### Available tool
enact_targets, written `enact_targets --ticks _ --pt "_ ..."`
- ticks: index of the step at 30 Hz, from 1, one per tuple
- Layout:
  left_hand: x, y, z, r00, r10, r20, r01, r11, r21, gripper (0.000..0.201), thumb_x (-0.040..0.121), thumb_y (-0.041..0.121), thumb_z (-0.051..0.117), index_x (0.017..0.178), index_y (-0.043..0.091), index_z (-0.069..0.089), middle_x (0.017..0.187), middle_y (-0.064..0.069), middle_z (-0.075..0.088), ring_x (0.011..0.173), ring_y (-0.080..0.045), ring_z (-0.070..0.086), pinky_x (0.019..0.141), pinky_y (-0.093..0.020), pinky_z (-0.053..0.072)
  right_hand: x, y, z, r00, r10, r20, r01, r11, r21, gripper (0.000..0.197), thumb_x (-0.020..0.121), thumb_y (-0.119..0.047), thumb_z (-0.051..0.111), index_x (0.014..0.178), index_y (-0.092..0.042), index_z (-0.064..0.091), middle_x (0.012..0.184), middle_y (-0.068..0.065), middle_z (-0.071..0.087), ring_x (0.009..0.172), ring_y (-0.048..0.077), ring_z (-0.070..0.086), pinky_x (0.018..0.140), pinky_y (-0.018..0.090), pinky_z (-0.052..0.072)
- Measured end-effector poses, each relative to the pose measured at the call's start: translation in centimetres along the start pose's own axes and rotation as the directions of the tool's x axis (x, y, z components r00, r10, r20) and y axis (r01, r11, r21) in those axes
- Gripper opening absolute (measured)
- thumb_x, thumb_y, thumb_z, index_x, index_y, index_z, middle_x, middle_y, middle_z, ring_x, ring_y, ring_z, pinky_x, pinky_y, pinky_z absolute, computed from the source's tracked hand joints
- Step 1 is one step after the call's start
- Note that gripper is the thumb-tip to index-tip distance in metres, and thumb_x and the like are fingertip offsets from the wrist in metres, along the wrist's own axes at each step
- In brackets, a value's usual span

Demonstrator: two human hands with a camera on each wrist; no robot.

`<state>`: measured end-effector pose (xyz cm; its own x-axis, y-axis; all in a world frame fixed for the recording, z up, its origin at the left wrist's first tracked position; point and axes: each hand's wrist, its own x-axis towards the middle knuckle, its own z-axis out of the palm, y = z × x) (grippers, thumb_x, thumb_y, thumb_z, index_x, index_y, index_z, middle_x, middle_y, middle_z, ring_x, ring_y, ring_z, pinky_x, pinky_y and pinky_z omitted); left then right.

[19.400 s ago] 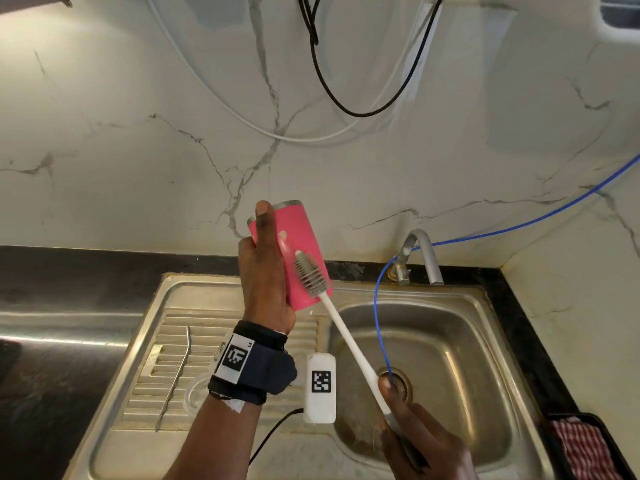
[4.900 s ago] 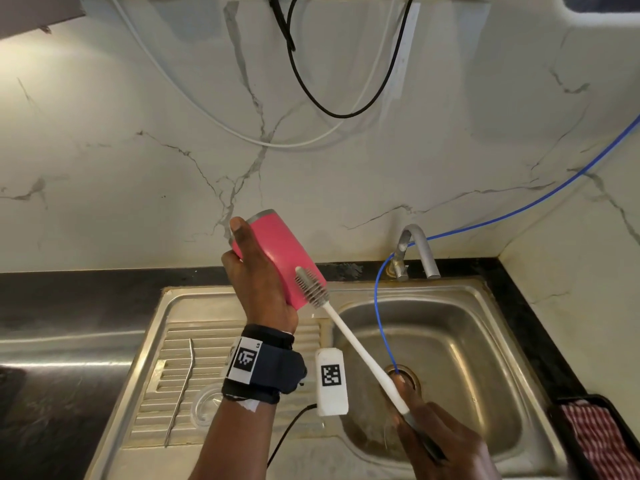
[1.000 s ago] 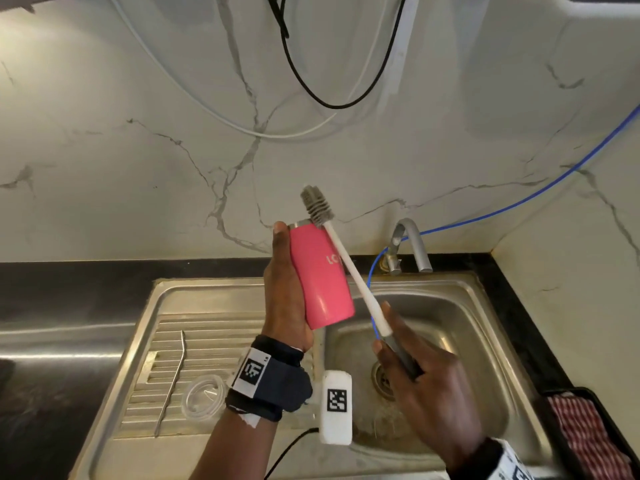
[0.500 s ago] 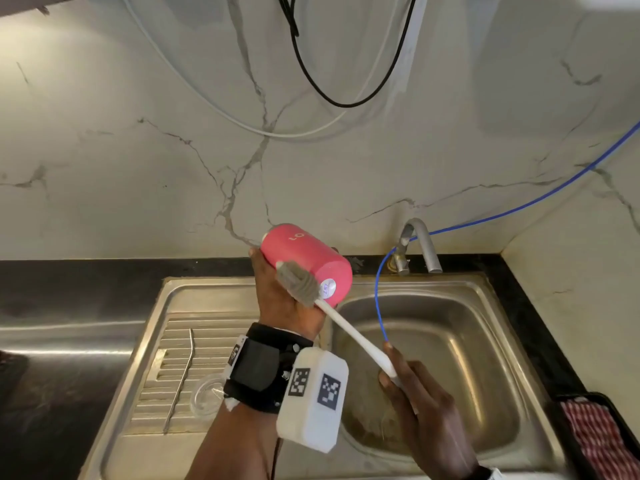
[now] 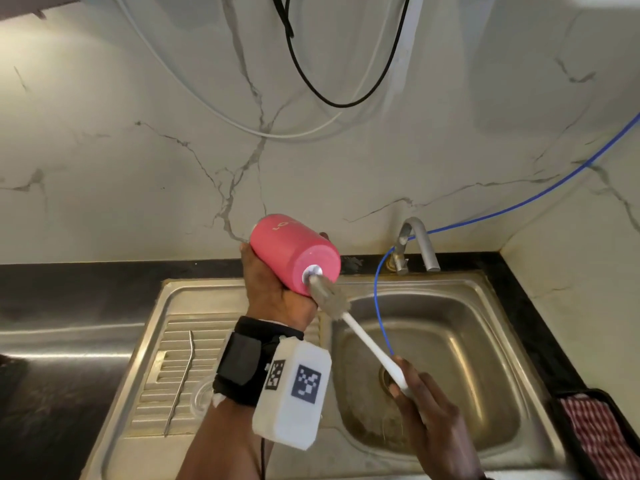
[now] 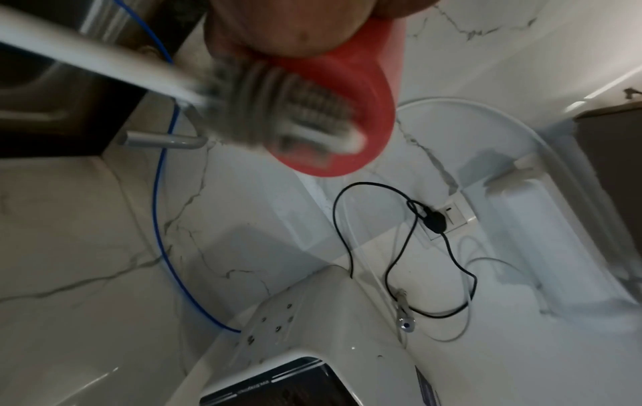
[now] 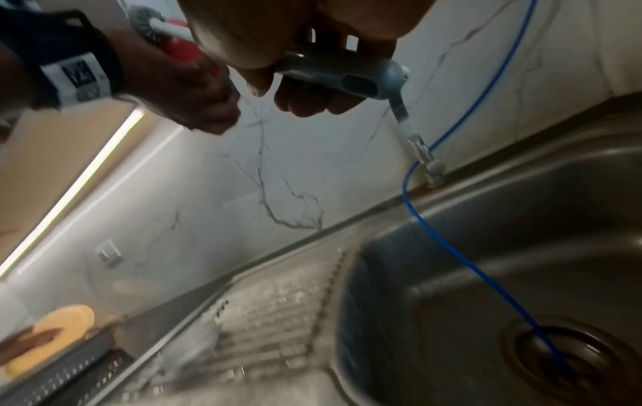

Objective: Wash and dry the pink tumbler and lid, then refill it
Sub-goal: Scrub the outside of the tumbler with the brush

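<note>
Pink tumbler (image 5: 292, 256) held above the sink (image 5: 491, 296) left rim, base toward camera, left hand (image 5: 277, 294) wrapped around its body. Right hand (image 5: 426, 407) clenched on brush (image 5: 330, 296) handle; bristles touching the base. Judgement: rigid, light, probably wet and slick, though wetness unclear. Grip mid-body, full wrap. Lid (image 5: 201, 398) likely on drainboard.

Home kitchen, steel sink (image 5: 491, 292), tap (image 5: 417, 242), marble-look wall (image 5: 138, 174), black counter (image 5: 69, 282)
</note>
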<state>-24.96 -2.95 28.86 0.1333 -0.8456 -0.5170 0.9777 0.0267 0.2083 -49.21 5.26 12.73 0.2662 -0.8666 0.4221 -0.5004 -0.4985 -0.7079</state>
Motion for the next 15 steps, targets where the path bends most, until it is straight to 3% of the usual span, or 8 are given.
enact_targets --ticks 3,6,11,15 --pt "-0.6 -0.5 0.1 1.0 -0.007 0.018 0.007 1.0 0.013 0.076 0.098 0.074 0.051 0.144 0.014 0.056 0.124 -0.023 0.068 0.096 -0.039 0.069 0.062 -0.053 0.065 0.3 -0.4 -0.2 1.0 -0.029 -0.009 0.029 1.0 0.009 0.051 0.102 -0.039 0.055 0.152 -0.044 0.045 0.107 -0.011 0.064 0.077 0.009 0.068 0.068 0.014 0.049" --pt "-1.4 -1.4 0.4 0.999 -0.037 0.007 0.037 0.998 0.046 0.072 0.099 0.074 0.049 0.134 0.013 0.06 0.113 -0.026 0.07 0.095 -0.039 0.069 0.055 -0.055 0.063 1.6 -1.0 -0.2 0.999 -0.014 -0.044 0.013 1.0 -0.01 0.052 0.1 -0.033 0.054 0.151 -0.039 0.044 0.1 -0.013 0.059 0.075 0.01 0.063 0.066 0.017 0.048" --pt "-1.5 -0.9 0.2 0.998 -0.043 0.04 0.043 0.999 0.015 0.073 0.097 0.075 0.052 0.133 0.012 0.06 0.103 -0.023 0.073 0.09 -0.038 0.07 0.068 -0.054 0.064 -1.3 -0.1 -0.9 0.999 0.001 -0.052 0.001 1.0 0.031 0.052 0.103 -0.041 0.052 0.153 -0.048 0.042 0.113 -0.009 0.067 0.079 0.008 0.07 0.065 0.02 0.053" --pt "-1.2 -2.8 -0.9 0.998 -0.066 -0.006 0.067 0.995 0.071 0.074 0.099 0.075 0.045 0.135 0.013 0.064 0.115 -0.021 0.073 0.092 -0.035 0.07 0.073 -0.057 0.061 0.2 -0.3 -0.7 0.998 0.046 -0.049 -0.045 0.999 0.025 0.051 0.101 -0.035 0.054 0.152 -0.038 0.045 0.102 -0.013 0.061 0.07 -0.003 0.056 0.061 0.01 0.045"
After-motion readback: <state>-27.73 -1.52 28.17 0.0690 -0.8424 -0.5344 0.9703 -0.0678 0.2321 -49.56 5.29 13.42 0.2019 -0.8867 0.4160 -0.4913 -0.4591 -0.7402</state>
